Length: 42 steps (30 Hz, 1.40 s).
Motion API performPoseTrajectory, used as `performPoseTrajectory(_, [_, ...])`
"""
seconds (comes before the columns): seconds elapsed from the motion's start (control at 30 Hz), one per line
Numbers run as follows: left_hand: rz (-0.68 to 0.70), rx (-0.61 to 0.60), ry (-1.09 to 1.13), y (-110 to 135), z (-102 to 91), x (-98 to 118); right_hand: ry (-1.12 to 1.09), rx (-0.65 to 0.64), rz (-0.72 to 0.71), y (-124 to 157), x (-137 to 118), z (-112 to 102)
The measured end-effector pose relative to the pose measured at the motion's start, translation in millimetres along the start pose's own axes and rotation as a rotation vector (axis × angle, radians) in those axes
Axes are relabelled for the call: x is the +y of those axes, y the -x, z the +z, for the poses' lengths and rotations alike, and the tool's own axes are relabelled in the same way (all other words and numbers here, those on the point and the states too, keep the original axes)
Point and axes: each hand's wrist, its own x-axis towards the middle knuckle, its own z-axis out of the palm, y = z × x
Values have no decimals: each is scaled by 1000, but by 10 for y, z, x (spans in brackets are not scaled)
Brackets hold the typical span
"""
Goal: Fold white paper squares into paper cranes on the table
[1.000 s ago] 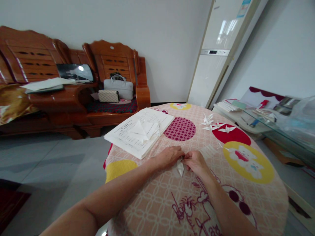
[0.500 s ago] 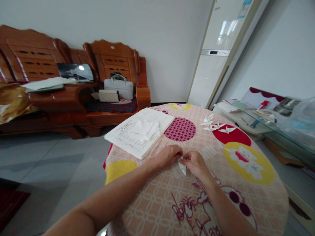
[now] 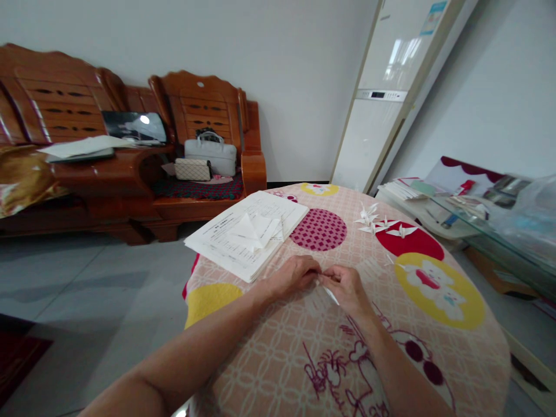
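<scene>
My left hand (image 3: 295, 275) and my right hand (image 3: 347, 288) meet over the round table (image 3: 434, 359) with its patterned pink cloth. Both pinch a small folded piece of white paper (image 3: 330, 294), which is mostly hidden under my right fingers. A narrow white edge shows just below the right thumb. A stack of printed sheets (image 3: 243, 234) with folded white paper on top lies just beyond my left hand. Several finished white paper cranes (image 3: 382, 223) sit further back on the right of the table.
A wooden sofa (image 3: 130, 150) with a grey bag (image 3: 211, 156) and a small quilted purse (image 3: 191, 169) stands at the back left. A tall white air-conditioning unit (image 3: 382, 98) fills the corner. A glass-topped table (image 3: 478, 214) with papers is at the right.
The folded paper has swung from hanging down between my hands to lying flatter under my right fingers. Both hands stay together at the same spot.
</scene>
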Motion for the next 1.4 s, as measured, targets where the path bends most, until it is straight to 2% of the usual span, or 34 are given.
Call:
performPoseTrajectory(0.17, [-222,165,330,-14,-57,25,-189,223,22,6,-23,-184])
performPoseTrajectory(0.27, [-337,240,545,-36,-63,59,-228,206,-16,17,-25,-153])
performPoseTrajectory(0.33, [-371,262,613,-44,-51,87,-170,180,-66,27,-48,-80])
performPoseTrajectory(0.43, [-382,257,653,-42,-29,141,-98,216,-111,34,-95,30])
performPoseTrajectory(0.6, [-385,230,684,-20,-29,218,-81,317,-45,16,-135,45])
performPoseTrajectory(0.77, [-377,164,735,-12,-23,181,-217,198,25,4,-144,-21])
performPoseTrajectory(1.0, [-390,152,787,-6,-35,147,-284,140,29,9,-160,-64])
performPoseTrajectory(1.2, [-384,141,777,3,-69,188,-282,80,34,26,-155,-86])
performPoseTrajectory(1.4, [-280,117,741,7,-74,158,-217,61,9,28,-116,-118])
